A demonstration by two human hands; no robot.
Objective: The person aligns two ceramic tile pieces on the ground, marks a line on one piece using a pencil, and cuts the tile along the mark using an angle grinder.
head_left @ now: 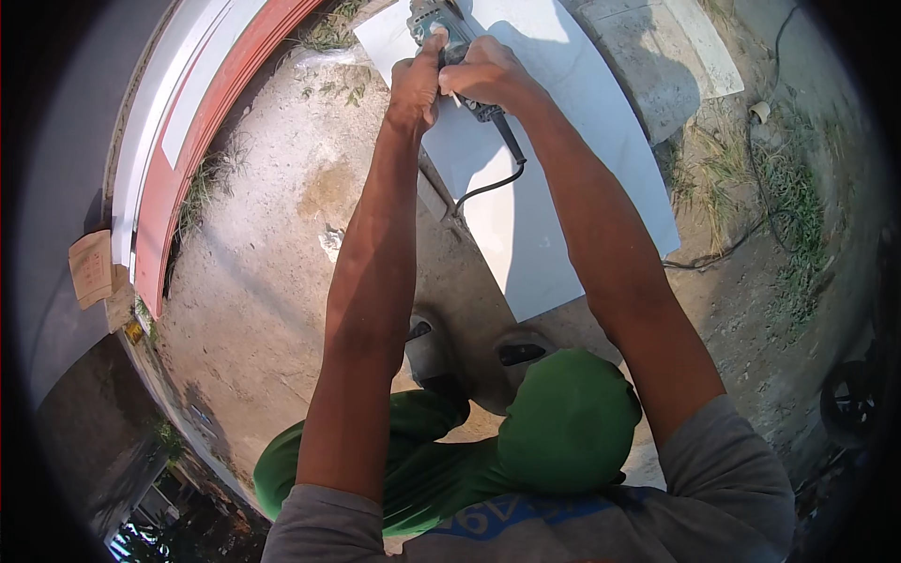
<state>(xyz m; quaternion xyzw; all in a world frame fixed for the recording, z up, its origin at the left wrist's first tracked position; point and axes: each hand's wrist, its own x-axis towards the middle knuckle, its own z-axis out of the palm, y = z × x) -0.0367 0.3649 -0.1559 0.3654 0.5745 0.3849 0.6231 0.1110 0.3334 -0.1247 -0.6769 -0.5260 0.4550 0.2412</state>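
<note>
Both my arms stretch forward to a teal power cutter [456,36] at the top of the view. Its body lies over a large white slab [601,113]. My left hand [414,88] is closed on the tool's left side, with the thumb up against its body. My right hand [488,73] wraps the tool's rear part from the right. A black power cord [510,141] leaves the tool's rear end and loops left over the slab's edge. The tool's blade is not visible.
I squat on dusty ground with my shoes [519,355] near the slab's near corner. Red and white panels [188,141] curve along the left. A pale board [648,61] lies to the right of the slab. A black cable [718,255] crosses the grass [788,197].
</note>
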